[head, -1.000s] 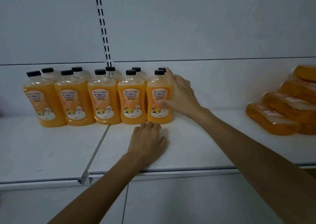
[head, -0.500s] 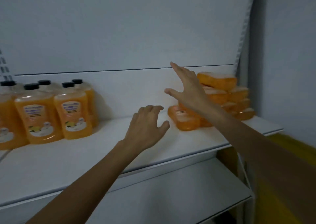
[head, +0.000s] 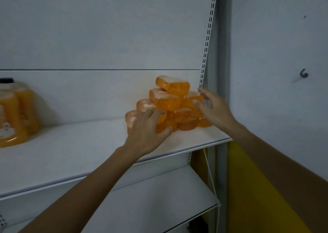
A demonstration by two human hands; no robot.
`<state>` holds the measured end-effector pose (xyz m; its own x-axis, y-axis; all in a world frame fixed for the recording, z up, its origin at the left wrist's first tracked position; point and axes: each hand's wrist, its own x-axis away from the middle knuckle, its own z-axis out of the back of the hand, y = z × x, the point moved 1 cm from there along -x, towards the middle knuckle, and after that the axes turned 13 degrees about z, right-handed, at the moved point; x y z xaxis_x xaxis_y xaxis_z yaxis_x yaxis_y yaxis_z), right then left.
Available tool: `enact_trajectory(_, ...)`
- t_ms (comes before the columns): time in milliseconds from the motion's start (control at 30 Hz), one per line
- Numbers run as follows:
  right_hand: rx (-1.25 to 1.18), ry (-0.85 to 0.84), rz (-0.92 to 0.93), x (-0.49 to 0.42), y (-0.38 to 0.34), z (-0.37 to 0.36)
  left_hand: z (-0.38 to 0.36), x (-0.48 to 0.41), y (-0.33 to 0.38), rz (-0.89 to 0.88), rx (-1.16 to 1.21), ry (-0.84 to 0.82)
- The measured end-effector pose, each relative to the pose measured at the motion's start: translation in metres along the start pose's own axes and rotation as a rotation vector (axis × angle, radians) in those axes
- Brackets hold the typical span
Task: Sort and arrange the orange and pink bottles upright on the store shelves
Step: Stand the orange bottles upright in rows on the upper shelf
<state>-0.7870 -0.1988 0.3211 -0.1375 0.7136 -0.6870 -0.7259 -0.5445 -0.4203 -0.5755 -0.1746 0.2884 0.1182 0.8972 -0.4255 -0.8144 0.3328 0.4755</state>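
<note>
hovering at the pile of orange bottles (head: pixel 169 97): both hands, neither clamped on anything. pile lies on its side, stacked several high, at the right end of the upper shelf (head: pixel 71 152), against the back panel (head: pixel 88 94) and beside the slotted upright (head: pixel 205 46). left hand (head: pixel 146 131) sits in front of the pile's low left bottles, fingers loosely spread, thumb out; contact with them: cannot tell. right hand (head: pixel 215 108) at the pile's right flank, fingers spread and slightly bent, nothing pinched. upright orange bottles (head: pixel 16 115) with black caps stand at the shelf's far left, blurred, well apart from the pile. lower shelf (head: pixel 159 193) below.
</note>
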Motion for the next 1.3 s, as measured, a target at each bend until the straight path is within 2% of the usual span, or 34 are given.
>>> enact_trajectory(100, -0.021, 0.008, -0.019, -0.001, 0.015, -0.004, -0.009, -0.008, -0.001, -0.090, -0.095, 0.035)
enact_trajectory(167, -0.041, 0.037, -0.038, -0.008, 0.023, -0.007, -0.009, -0.022, -0.006, -0.072, -0.105, 0.055)
enact_trajectory(300, -0.119, 0.109, -0.123, -0.023, 0.040, -0.016, -0.005, -0.045, -0.026, 0.036, -0.024, 0.099)
enact_trajectory(567, -0.240, 0.160, -0.297, -0.023, 0.092, -0.026, -0.031, -0.060, -0.061, 0.261, 0.162, -0.092)
enact_trajectory(667, -0.270, 0.165, -0.279, -0.046, 0.092, -0.026, -0.029, -0.072, -0.059, 0.297, 0.234, -0.079)
enact_trajectory(833, -0.234, -0.080, -0.236, -0.099, 0.102, -0.032, -0.027, -0.095, -0.051, 0.439, 0.299, -0.055)
enact_trajectory(967, -0.546, -0.310, -0.473, -0.100, 0.130, -0.035, -0.032, -0.098, -0.058, 0.588, 0.410, -0.073)
enact_trajectory(1033, -0.606, -0.346, -0.488, -0.092, 0.148, -0.040, -0.038, -0.097, -0.060, 0.598, 0.394, -0.019)
enact_trajectory(1167, -0.495, -0.318, -0.375, -0.085, 0.167, -0.039, -0.043, -0.095, -0.056, 0.583, 0.392, 0.048)
enact_trajectory(1300, -0.477, -0.383, -0.381, -0.082, 0.178, -0.041, -0.043, -0.092, -0.058, 0.577, 0.402, 0.070)
